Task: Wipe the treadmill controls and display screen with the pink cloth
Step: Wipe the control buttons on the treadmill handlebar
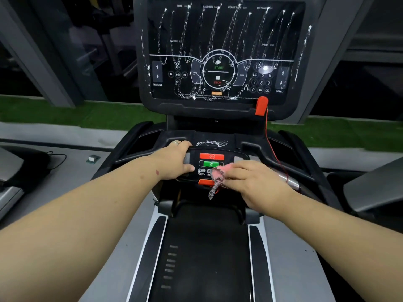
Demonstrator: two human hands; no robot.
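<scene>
Speed buttons (201, 171) half hidden beneath pink cloth (218, 173), bunched, pinched by right hand (253, 182). Left hand (177, 161) gripping control panel (211, 168) edge. Display screen (222, 51) streaked white.

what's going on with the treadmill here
A person is cleaning a treadmill. The right hand holds a pink cloth against the lower control panel, beside the green button. The left hand grips the panel's left edge. The display screen above is covered in white foamy streaks, not yet wiped off.
</scene>
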